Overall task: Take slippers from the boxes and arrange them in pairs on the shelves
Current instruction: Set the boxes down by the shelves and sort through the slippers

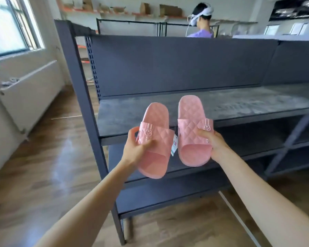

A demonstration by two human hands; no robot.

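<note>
Gripping the left slipper (pixel 155 113) by its strap, the left hand (pixel 134 150) is curling thumb and fingers around it. The right hand (pixel 214 145) is clasping the right slipper (pixel 191 107) likewise. Both are hanging side by side over the top shelf (pixel 248 104) front edge, probably for placement as a pair.

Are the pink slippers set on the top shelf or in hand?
Held. The left hand grips the left slipper by its strap, the right hand the right slipper; both overhang the edge of the top shelf.
</note>
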